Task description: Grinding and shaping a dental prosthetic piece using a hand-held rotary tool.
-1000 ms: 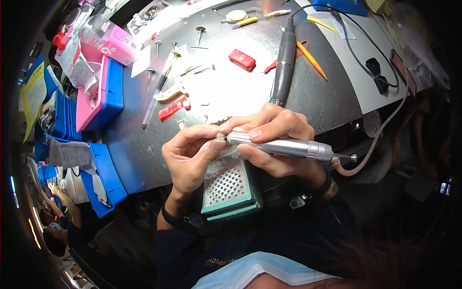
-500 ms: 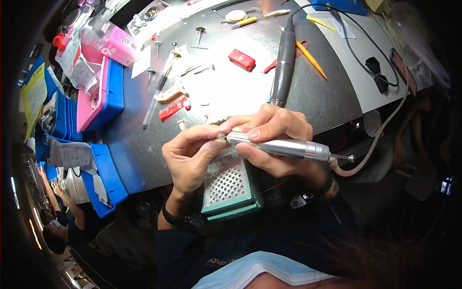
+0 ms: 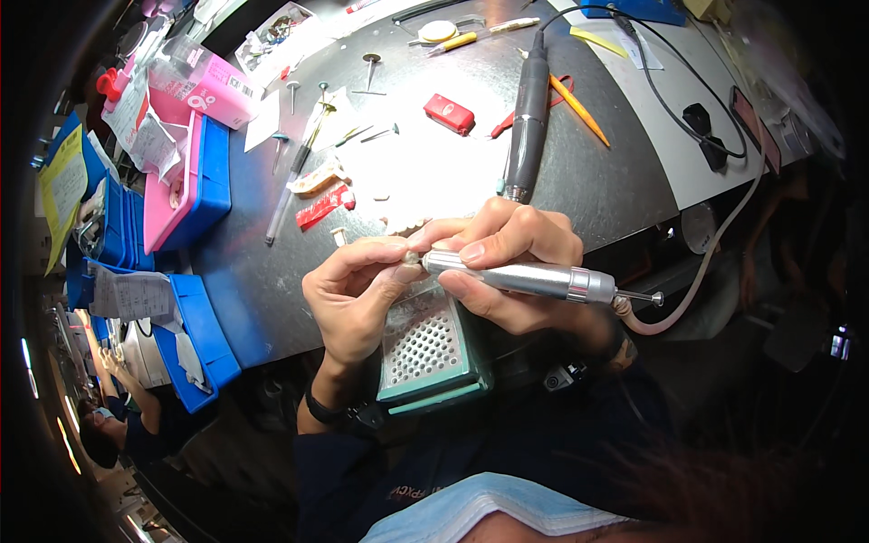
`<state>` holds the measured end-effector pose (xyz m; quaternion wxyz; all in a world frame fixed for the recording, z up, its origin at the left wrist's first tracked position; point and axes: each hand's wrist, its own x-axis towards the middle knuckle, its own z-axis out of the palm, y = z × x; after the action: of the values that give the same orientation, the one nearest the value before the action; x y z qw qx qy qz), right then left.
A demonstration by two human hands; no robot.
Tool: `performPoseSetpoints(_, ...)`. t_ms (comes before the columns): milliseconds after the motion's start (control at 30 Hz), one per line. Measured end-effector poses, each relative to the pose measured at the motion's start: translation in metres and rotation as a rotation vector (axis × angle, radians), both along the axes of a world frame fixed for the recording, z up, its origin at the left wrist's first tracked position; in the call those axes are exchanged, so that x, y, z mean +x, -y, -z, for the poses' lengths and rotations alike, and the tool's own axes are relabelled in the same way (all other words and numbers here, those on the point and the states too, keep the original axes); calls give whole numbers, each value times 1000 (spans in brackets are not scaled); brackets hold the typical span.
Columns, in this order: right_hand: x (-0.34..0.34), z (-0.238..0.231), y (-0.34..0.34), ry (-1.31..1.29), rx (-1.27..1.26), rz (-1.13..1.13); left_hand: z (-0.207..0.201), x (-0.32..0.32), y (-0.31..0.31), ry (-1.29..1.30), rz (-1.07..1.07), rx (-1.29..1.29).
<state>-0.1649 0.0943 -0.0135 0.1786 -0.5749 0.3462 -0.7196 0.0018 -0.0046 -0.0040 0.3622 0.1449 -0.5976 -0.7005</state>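
Note:
My left hand (image 3: pixel 348 299) pinches a small whitish, tooth-like piece (image 3: pixel 411 258) between thumb and fingertips. In my right hand (image 3: pixel 520 237) lies a silver rotary handpiece (image 3: pixel 543 280), gripped like a pen, its tip pointing left at the piece. The tip is so near that I cannot tell whether it touches. The hands meet at their fingertips above a teal box with a perforated top (image 3: pixel 421 351). Just beyond them sits a pale toothed dental model (image 3: pixel 404 223), partly hidden by my fingers. A pale hose (image 3: pixel 674 324) runs from the handpiece's rear.
A dark corded handpiece (image 3: pixel 529 127) lies beyond my right hand. Around the bright patch are a red case (image 3: pixel 450 114), an orange stick (image 3: pixel 581 112), a red packet (image 3: pixel 322 208) and a pen (image 3: pixel 290 195). Pink and blue bins (image 3: pixel 213 172) stand left; a co-worker (image 3: pixel 122 425) is farther left.
The background has shifted slightly left in the picture. Both hands keep their grips, with the piece and the handpiece tip in nearly the same position.

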Motion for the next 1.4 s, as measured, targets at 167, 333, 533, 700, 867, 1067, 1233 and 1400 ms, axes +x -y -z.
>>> performPoseSetpoints(167,6,1,4,109,-36,90,0,1,0,2,11,16)
performPoseSetpoints(333,6,0,3,49,-12,118,-1,0,-1,9,-7,4)
performPoseSetpoints(533,3,-2,3,11,12,129,-4,0,-2,65,-4,-3)
performPoseSetpoints(700,-2,-3,-6,128,98,-29,-3,-1,2,-5,65,126)
performPoseSetpoints(867,-2,-2,-6,131,88,-27,-2,1,3,8,79,132)
performPoseSetpoints(1067,-2,-2,-6,151,85,-45,-3,1,3,19,81,141)
performPoseSetpoints(1233,-4,-2,-6,163,112,-77,-5,1,1,40,84,144)
performPoseSetpoints(1400,3,-5,-1,343,10,-62,-10,-2,1,39,79,181)
